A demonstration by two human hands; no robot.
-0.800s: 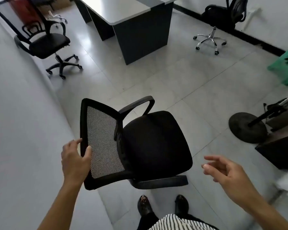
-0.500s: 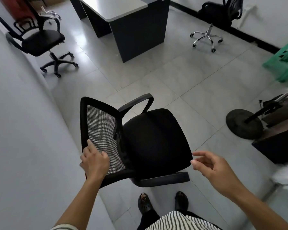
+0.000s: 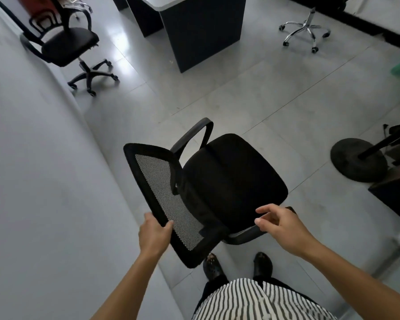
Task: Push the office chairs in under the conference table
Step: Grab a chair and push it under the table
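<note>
The chair (image 3: 231, 181) is standing on the tiled floor (image 3: 263, 100) right in front of the person, well apart from the counter (image 3: 194, 26) at the top. A second chair (image 3: 67, 45) is sitting left of the counter by the wall (image 3: 32, 181); a chrome chair base (image 3: 305, 31) is showing on its right. The left hand (image 3: 154, 234) is gripping the mesh backrest's edge, fingers (image 3: 148, 218) wrapping behind the frame. The right hand (image 3: 284, 227) is hovering at the near armrest (image 3: 245, 235), fingers loosely spread, holding nothing.
</note>
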